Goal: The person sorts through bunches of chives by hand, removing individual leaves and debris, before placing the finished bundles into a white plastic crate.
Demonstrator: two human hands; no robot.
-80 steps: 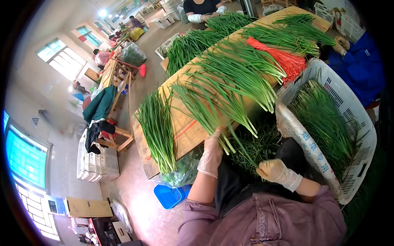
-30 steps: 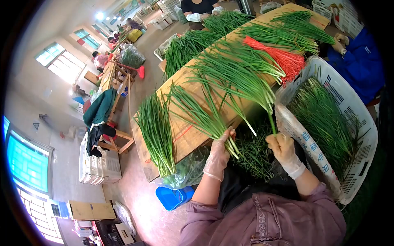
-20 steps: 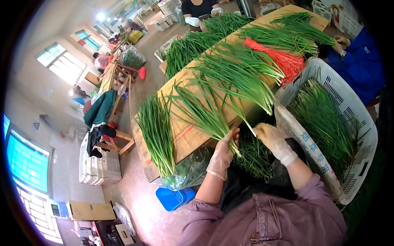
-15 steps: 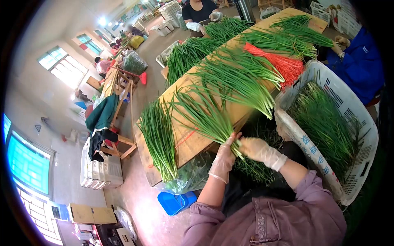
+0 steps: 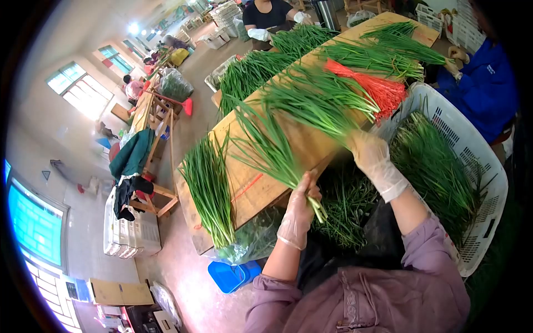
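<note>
Gloved in clear plastic, my left hand (image 5: pixel 300 206) is wrapped round the pale stem ends of a bunch of long green stalks (image 5: pixel 273 157), whose leaves fan over the wooden table (image 5: pixel 252 191). My right hand (image 5: pixel 368 151), gloved too, is closed at the root end of a larger loose pile of stalks (image 5: pixel 316 100); its fingers are blurred. A separate bundle (image 5: pixel 208 188) lies on the table's left end. Red ties (image 5: pixel 383 93) lie beyond the larger pile.
A white crate (image 5: pixel 493 213) of stalks stands at the right. Below the table are a blue bin (image 5: pixel 230 277) and loose greens (image 5: pixel 344 208). One person (image 5: pixel 268 14) sits across the table; another in blue (image 5: pixel 483 83) is at the right.
My right hand has moved from beside my left hand up and right to the larger pile. The bunch in my left hand is slimmer and held slightly further left.
</note>
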